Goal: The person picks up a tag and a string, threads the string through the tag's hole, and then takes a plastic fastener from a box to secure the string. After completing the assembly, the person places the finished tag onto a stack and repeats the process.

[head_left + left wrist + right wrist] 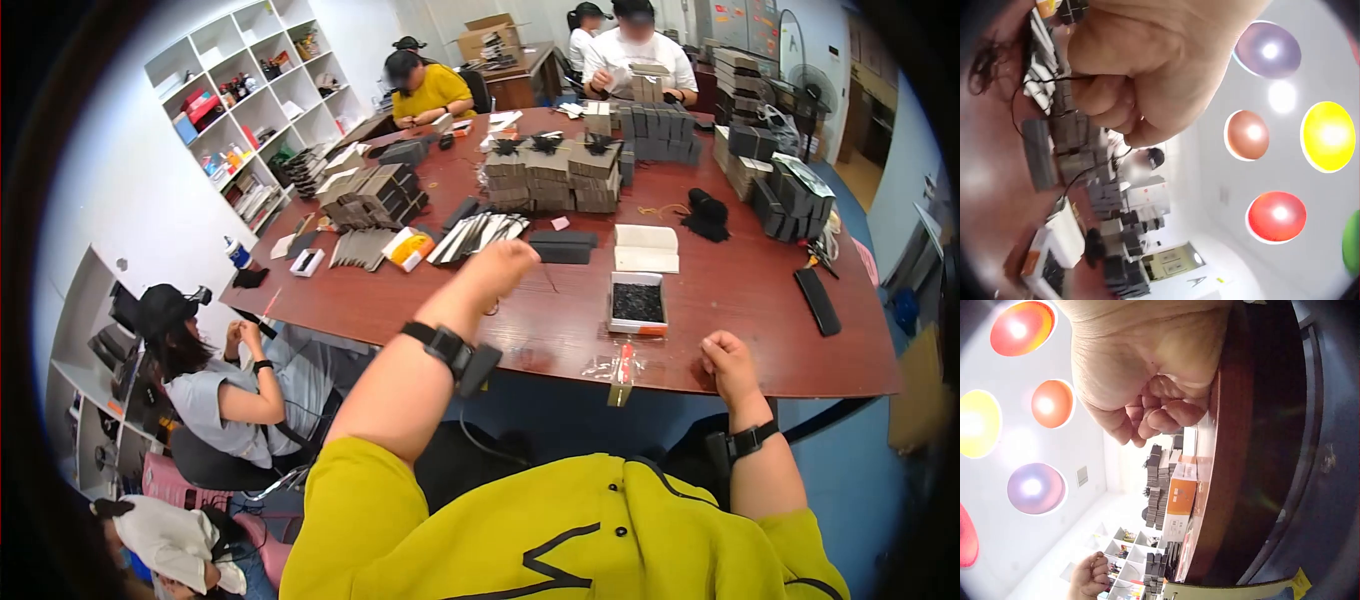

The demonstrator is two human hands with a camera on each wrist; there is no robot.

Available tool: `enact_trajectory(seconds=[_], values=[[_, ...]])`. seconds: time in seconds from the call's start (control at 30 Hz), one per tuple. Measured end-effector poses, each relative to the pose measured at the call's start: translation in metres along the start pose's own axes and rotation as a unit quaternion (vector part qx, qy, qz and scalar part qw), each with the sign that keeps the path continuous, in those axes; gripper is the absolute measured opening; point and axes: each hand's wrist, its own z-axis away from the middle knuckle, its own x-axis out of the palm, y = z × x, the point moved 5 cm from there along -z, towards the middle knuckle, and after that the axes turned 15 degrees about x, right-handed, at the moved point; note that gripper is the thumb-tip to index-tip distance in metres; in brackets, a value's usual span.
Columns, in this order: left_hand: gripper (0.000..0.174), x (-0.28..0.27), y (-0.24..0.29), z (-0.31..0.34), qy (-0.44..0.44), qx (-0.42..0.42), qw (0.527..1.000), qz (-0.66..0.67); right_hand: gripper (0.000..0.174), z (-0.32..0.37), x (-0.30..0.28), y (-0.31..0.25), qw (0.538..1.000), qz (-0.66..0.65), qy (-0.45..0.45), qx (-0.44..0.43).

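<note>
Raised over the tabletop, my left hand [505, 268] has its fingers curled in and grips a thin black cord [1054, 79], which loops out on both sides of the fist in the left wrist view. My right hand [732, 365] is at the table's front edge with its fingers curled toward the palm; nothing shows in it in the right wrist view. Between the hands stands a small open box [637, 300] full of tiny black pieces. Behind it lies an open cream booklet [645, 248]. Dark flat blocks [562, 246] lie just beyond my left hand.
Clear tape with a red strip [625, 365] hangs over the front edge. A black phone-like slab [817, 302] lies to the right, a black bundle [707, 215] farther back. Grey stacks [547, 175] and an orange-white box [407, 248] stand beyond. Several people sit around the table [560, 335].
</note>
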Motion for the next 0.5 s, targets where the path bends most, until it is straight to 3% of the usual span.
enact_trajectory(seconds=[0.03,0.07,0.17,0.2,0.27,0.3,0.33,0.4,0.43,0.5], values=[[0.013,0.023,0.004,0.011,-0.017,0.059,0.998,-0.013,0.013,0.001,0.000,0.000,1.000,0.002,-0.004,0.000],[0.015,0.042,-0.015,0.015,-0.034,0.027,0.999,0.012,0.013,0.002,0.001,0.001,1.000,0.006,0.002,0.002],[0.016,0.080,-0.043,0.024,-0.041,0.083,0.996,0.001,0.010,0.004,0.004,0.000,0.998,0.055,0.016,0.023],[0.016,0.085,-0.040,0.024,-0.044,0.116,0.992,-0.015,0.010,0.002,0.005,-0.001,0.998,0.058,0.018,0.022],[0.017,0.084,-0.047,0.026,-0.077,0.072,0.991,-0.078,0.009,-0.006,0.011,0.000,0.985,0.155,0.022,0.066],[0.016,0.080,-0.053,0.025,-0.058,0.098,0.986,-0.123,0.012,0.005,0.025,-0.019,0.969,0.208,0.050,0.123],[0.016,0.075,-0.054,0.025,-0.038,0.121,0.977,-0.170,0.012,-0.003,0.027,-0.022,0.969,0.209,0.050,0.123],[0.017,0.071,-0.062,0.025,-0.089,0.105,0.963,-0.232,0.013,-0.014,0.040,-0.043,0.923,0.367,0.069,-0.098],[0.018,0.073,-0.064,0.025,-0.139,0.090,0.942,-0.291,0.014,-0.017,0.049,-0.056,0.884,0.443,0.081,-0.125],[0.019,0.074,-0.053,0.034,-0.104,0.132,0.921,-0.351,0.014,-0.033,0.062,-0.068,0.863,0.484,0.082,-0.119]])
